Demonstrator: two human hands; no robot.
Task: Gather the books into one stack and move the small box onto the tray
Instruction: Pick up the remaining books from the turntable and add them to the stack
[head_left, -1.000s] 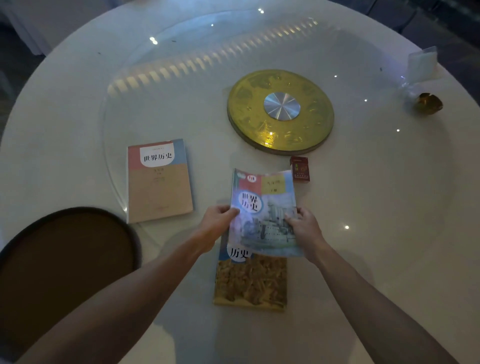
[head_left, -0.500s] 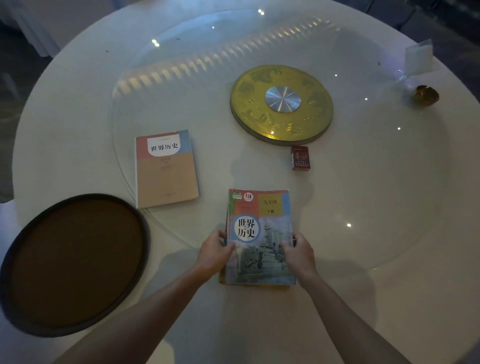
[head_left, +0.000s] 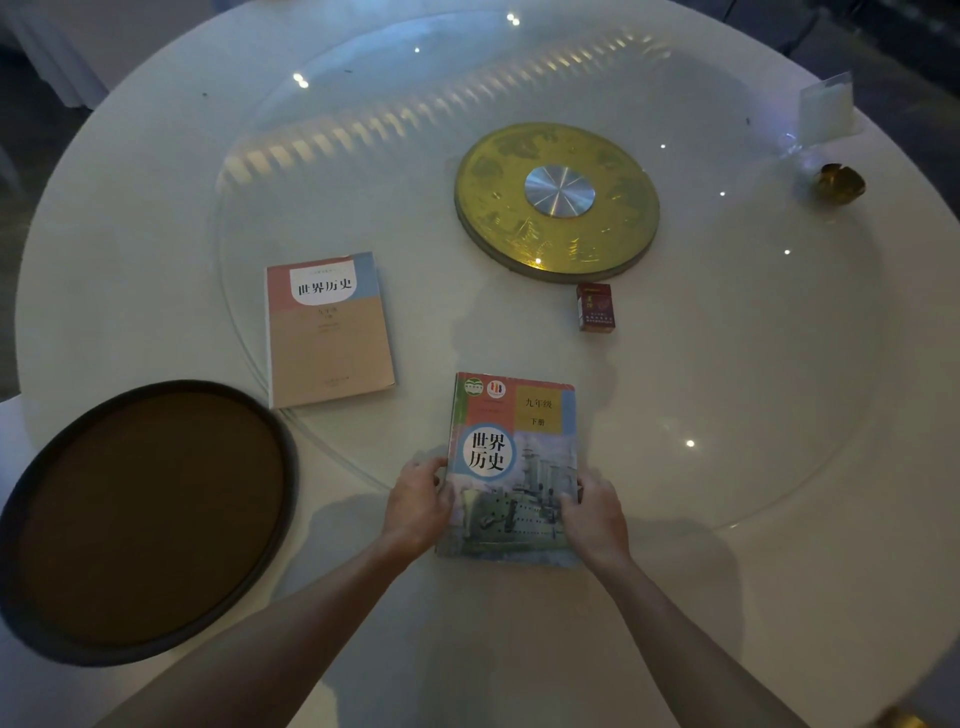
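Note:
A colourful book with a warship cover (head_left: 511, 457) lies flat on the white round table, on top of another book that it almost fully hides. My left hand (head_left: 418, 506) grips its left edge and my right hand (head_left: 592, 514) grips its right edge. A second book with a pink and tan cover (head_left: 327, 332) lies apart to the upper left. The small red box (head_left: 596, 306) stands beyond the stack, just below the gold disc. The round dark tray (head_left: 21, 587) sits at the left edge with nothing on it.
A gold disc with a silver hub (head_left: 558, 200) marks the middle of the glass turntable (head_left: 727, 364). At the far right stand a clear card holder (head_left: 826, 106) and a small gold object (head_left: 841, 183).
The warship book was held raised over the lower book one second ago; it has come down toward me and now lies squarely on it, both hands still at its sides.

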